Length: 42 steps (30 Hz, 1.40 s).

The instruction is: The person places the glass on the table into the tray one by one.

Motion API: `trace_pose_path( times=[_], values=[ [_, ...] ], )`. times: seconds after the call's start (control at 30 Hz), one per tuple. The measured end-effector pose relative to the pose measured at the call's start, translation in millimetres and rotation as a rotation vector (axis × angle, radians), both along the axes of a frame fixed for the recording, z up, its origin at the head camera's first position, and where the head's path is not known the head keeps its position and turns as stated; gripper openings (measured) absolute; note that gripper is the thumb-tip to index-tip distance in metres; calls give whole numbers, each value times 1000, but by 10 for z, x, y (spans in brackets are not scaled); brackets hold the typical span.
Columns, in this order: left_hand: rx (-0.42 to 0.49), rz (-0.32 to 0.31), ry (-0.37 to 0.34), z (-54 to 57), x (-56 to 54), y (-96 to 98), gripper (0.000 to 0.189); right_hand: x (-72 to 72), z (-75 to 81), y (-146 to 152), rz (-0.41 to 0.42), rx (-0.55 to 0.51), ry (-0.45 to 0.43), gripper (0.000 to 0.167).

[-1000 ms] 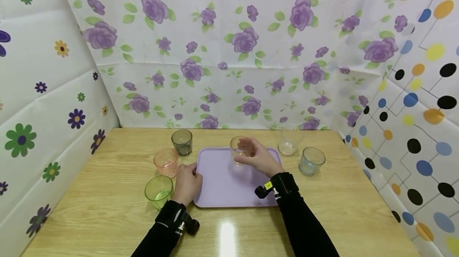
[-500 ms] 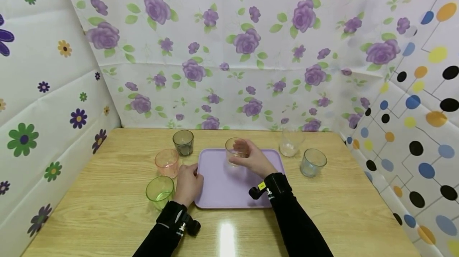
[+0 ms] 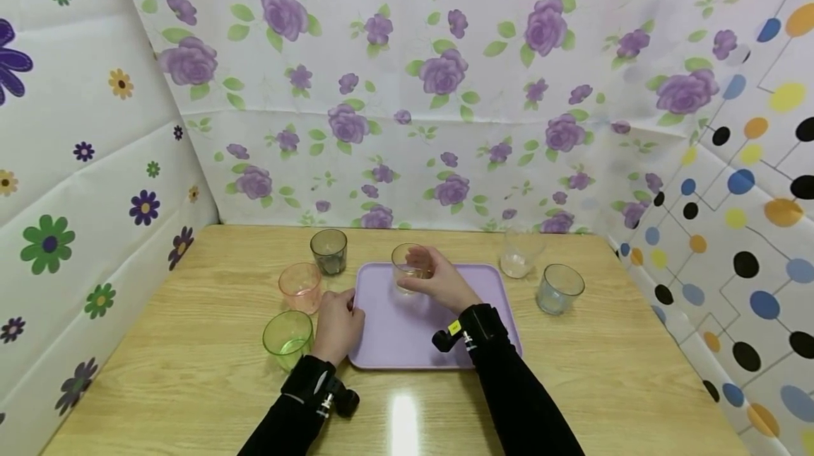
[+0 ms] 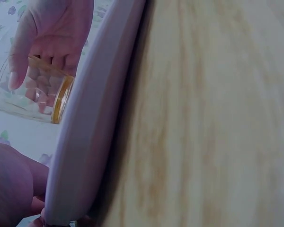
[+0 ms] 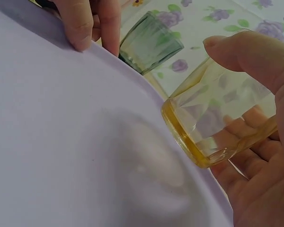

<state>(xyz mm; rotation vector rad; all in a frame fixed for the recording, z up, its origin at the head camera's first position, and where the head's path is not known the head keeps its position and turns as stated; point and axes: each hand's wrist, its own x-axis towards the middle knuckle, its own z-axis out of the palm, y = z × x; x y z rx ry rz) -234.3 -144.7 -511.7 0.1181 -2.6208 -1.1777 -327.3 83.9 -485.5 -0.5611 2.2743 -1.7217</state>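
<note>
A white cloth with purple roses (image 3: pixel 407 99) hangs upright beyond the tray, filling the whole back of the spot I'm looking at. A daisy-printed cloth (image 3: pixel 83 180) closes in well to the tray's left, and a dotted one (image 3: pixel 740 244) well to its right. Under the tray spreads a pale wooden table (image 3: pixel 184 385). The lilac tray (image 3: pixel 388 346) itself lies flat. Two black sleeves (image 3: pixel 521 399) come in from the tray's near side.

The person's left hand (image 3: pixel 338 329) pinches the tray's left edge, thumb and fingers drawn together on the rim. The right hand (image 3: pixel 443 283), over the far half of the tray, has thumb and fingers curled round an amber-tinted glass (image 3: pixel 404 273). That glass stands upright over the tray's far left part; I can't tell whether its base touches down.

The other glasses stand upright around the tray. A green glass (image 3: pixel 289 339) is left of its near half, close by the left wrist; a bluish glass (image 3: pixel 559 290) is right of its far half. A colourless glass (image 3: pixel 518 258) stands just past its far right corner, a pink glass (image 3: pixel 302 288) to its left, and a smoky grey glass (image 3: pixel 330 252) just off its far left corner.
</note>
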Motion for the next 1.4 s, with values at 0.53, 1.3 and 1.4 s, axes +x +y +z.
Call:
trace_pose_path(
  times=[0.53, 1.3, 1.4],
  values=[
    [-19, 2, -17, -30, -17, 3, 46, -43, -49, -151, -6, 20, 30, 79],
    [-11, 6, -31, 5, -16, 0, 47, -86, -122, -306, 7, 5, 12, 79],
    [-10, 5, -35, -3, -18, 3, 47, -86, -142, -324, 6, 0, 7, 79]
  ],
)
